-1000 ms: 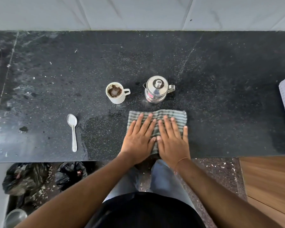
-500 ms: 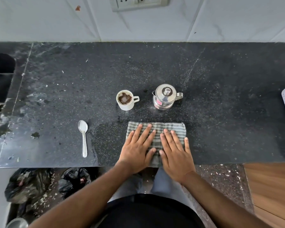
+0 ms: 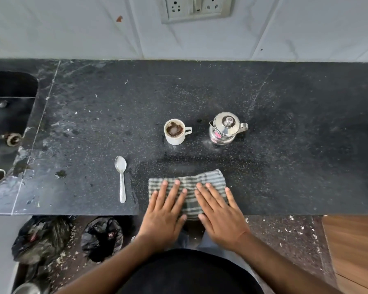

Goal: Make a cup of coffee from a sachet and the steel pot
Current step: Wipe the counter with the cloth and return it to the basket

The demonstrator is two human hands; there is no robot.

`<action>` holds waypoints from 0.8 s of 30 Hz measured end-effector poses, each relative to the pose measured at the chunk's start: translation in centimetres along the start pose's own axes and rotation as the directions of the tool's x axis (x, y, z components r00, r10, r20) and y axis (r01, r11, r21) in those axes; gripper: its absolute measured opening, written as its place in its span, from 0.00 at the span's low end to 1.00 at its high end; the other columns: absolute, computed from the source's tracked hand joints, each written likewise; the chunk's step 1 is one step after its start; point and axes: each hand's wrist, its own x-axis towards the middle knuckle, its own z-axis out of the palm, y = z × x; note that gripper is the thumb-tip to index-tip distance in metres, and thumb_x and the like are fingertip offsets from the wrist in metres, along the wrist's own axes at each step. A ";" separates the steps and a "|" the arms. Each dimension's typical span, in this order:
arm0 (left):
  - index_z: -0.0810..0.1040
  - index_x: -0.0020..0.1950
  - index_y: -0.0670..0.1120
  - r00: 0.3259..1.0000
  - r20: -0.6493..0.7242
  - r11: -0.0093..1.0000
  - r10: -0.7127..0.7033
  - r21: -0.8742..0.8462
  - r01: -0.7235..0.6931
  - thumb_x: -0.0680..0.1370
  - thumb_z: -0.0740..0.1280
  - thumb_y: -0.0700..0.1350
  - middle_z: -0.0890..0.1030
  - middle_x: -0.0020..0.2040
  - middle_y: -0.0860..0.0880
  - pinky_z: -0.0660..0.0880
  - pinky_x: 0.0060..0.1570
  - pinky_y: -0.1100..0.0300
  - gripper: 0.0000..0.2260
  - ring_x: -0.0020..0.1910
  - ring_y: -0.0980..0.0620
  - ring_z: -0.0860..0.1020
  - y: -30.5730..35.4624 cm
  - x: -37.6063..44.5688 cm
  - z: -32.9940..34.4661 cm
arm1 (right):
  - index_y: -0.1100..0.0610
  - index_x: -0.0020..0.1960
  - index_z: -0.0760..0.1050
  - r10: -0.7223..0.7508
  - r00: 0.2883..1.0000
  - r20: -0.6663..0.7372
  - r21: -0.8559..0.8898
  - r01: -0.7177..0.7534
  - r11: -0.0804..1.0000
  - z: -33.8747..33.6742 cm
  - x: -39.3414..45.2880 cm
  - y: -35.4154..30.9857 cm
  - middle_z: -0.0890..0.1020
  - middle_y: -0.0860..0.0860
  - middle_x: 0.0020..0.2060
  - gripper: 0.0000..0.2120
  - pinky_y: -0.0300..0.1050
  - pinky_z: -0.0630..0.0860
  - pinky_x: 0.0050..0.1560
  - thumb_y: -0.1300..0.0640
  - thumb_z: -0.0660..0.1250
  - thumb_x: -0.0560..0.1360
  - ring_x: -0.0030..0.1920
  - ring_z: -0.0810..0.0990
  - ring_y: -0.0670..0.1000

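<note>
A small white cup (image 3: 175,132) with brown coffee residue inside stands mid-counter, handle to the right. Right of it stands the lidded steel pot (image 3: 225,128), handle pointing right. A steel spoon (image 3: 121,177) lies left of the hands, bowl away from me. My left hand (image 3: 165,211) and my right hand (image 3: 219,211) lie flat, fingers spread, side by side on a green striped cloth (image 3: 200,179) at the counter's front edge. Neither hand grips anything. No sachet is visible.
The black speckled stone counter (image 3: 285,124) runs full width, with a sink (image 3: 6,115) at the left. A wall socket (image 3: 197,7) sits above. Black rubbish bags (image 3: 51,236) lie on the floor below; a wooden panel (image 3: 353,247) is at lower right.
The view has tilted up, bringing the wall socket and sink into sight. Both hands and the cloth have slid back toward the counter's front edge, farther from the cup and pot.
</note>
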 end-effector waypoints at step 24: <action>0.41 0.90 0.55 1.000 -0.025 0.998 -0.013 -0.058 0.011 0.88 0.47 0.62 0.35 0.89 0.49 0.41 0.85 0.39 0.32 0.87 0.39 0.34 0.3 2.0 -0.4 | 0.49 0.88 0.43 0.120 0.993 0.009 -0.010 -0.119 0.993 -0.1 0.8 -0.1 0.40 0.45 0.87 0.33 0.68 0.51 0.83 0.40 0.47 0.87 0.86 0.40 0.48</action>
